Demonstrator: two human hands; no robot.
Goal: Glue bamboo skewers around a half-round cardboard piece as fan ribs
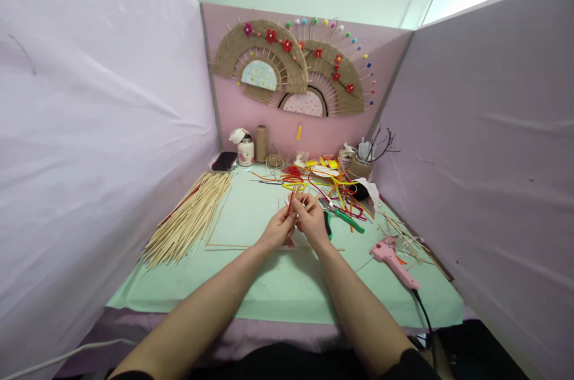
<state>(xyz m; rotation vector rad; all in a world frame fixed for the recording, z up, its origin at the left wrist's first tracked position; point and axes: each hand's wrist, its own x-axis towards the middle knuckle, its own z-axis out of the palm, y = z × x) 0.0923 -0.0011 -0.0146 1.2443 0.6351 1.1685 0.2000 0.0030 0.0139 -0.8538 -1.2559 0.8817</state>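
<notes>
Over the middle of the table, my left hand (278,228) and my right hand (313,225) meet with their fingers closed around a small bunch of thin wooden sticks (296,191). One upright stick at the left hand looks red, and paler ones slant up beside the right thumb. How the sticks are shared between the hands is partly hidden by the fingers. Just right of my right hand lie pliers with green handles (350,220). Thin sticks laid out as a frame (228,245) rest on the cloth beneath and left of the hands.
A large pile of wooden sticks (191,218) lies left. On the right are a pink glue gun (394,261) with a black cord and loose sticks (403,233). Scissors (273,182), coloured pipe cleaners (334,188), a phone (225,161) and a jar (246,151) sit farther back.
</notes>
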